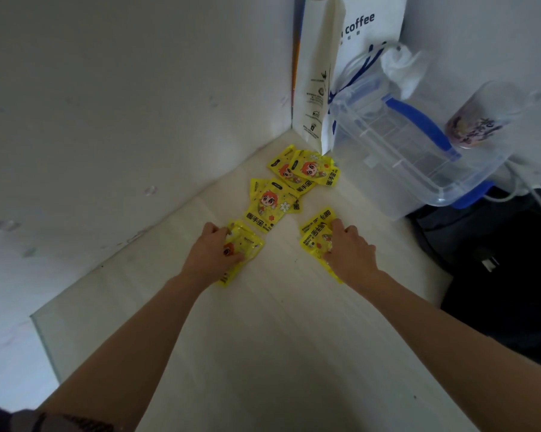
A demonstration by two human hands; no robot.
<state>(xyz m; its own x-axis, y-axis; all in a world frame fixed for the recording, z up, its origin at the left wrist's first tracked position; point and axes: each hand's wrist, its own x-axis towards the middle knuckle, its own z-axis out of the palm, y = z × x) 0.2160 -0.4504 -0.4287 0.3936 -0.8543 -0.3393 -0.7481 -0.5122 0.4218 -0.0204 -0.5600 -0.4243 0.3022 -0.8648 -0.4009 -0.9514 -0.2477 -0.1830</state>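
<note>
Several yellow sachets with a red-haired cartoon figure lie on a pale wooden tabletop (263, 338) near the wall corner. My left hand (214, 252) grips one yellow sachet (247, 244), fingers curled over it. My right hand (348, 251) grips another yellow sachet (317, 232) to the right, thumb and fingers bent on it. Between and beyond the hands lies a loose sachet (267, 204), and further back a small pile of sachets (306, 169) overlaps.
A white paper coffee bag (334, 67) stands in the corner. A clear plastic box with blue handle (412, 145) sits at the right, a plastic cup (478, 120) behind it. Dark cloth (496, 275) lies beyond the table's right edge. White walls close in on the left.
</note>
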